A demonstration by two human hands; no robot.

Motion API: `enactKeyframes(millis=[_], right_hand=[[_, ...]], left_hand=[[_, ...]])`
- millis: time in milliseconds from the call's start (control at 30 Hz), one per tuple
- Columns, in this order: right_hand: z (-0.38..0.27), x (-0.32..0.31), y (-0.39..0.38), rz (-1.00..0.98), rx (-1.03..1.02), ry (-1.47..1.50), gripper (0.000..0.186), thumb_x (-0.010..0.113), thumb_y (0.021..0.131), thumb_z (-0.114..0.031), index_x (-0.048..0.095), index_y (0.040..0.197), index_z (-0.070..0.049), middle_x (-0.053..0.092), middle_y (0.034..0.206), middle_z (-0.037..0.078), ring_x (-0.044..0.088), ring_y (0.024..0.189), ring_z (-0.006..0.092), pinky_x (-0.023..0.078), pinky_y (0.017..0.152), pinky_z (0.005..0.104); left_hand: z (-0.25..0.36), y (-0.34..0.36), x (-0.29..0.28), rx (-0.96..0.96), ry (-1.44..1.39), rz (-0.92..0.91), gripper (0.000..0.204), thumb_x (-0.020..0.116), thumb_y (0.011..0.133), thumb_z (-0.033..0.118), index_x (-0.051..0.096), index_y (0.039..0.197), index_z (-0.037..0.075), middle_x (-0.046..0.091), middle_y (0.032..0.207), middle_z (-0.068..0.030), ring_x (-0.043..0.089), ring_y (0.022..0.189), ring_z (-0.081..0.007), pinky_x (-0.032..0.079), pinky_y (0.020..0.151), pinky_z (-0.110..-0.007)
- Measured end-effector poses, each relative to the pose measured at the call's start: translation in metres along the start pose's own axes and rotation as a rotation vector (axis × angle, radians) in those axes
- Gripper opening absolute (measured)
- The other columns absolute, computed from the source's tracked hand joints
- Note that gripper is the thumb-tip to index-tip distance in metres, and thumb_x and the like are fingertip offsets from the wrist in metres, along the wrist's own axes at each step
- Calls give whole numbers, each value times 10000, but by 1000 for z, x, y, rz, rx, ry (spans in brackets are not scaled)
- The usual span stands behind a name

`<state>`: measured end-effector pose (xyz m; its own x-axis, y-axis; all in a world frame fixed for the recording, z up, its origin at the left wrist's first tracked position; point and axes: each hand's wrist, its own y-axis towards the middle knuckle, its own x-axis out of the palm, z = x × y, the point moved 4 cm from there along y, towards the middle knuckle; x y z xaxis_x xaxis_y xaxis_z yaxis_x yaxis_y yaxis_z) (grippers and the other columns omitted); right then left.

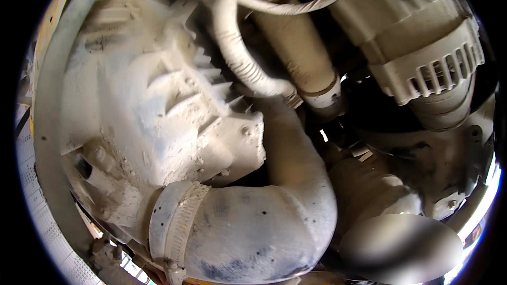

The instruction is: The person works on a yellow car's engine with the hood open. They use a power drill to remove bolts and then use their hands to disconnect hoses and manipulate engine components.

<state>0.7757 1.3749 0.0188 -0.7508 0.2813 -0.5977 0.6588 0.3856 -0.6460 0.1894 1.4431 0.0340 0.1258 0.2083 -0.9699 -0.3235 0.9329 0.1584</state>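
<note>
Neither of my hands shows in the head view. A large, dusty engine part fills it. Its pale, ribbed metal housing [127, 89] takes up the left side. A thick grey elbow hose [253, 227] curves up from the lower middle. Around its left end sits a worm-drive hose clamp [182, 227], with its screw near the bottom. Below the clamp, a small brownish patch [156, 274] is too little to make out.
A slotted, dust-covered alternator-like unit [417, 47] hangs at upper right. A corrugated conduit [237, 53] and a brown pipe [301, 47] run through the upper middle. A thick grey tube [53, 126] bends down the left rim. A blurred oval [401, 248] covers the lower right.
</note>
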Motion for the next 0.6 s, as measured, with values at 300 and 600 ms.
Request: enactKeyframes(millis=[300,600], right_hand=[[7,-5,-3,-3,41,100,447,771,922,-308,496,900,43,575,692,100,559,477,160,486,410,295],[1,14,-16,156,-50,18,446,782,923,-249,635,595,15,497,519,-40,408,475,39,273,416,259]], left_hand=[[25,3,6,-63,-63,-3,643,469,1062,411,366,1503,-45,237,1589,-307,309,1446,-452,292,1161,-581],[16,24,-22,-63,-151,-67,643,455,1071,390,351,1502,-76,212,1590,-319,306,1445,-445,300,1157,-580]])
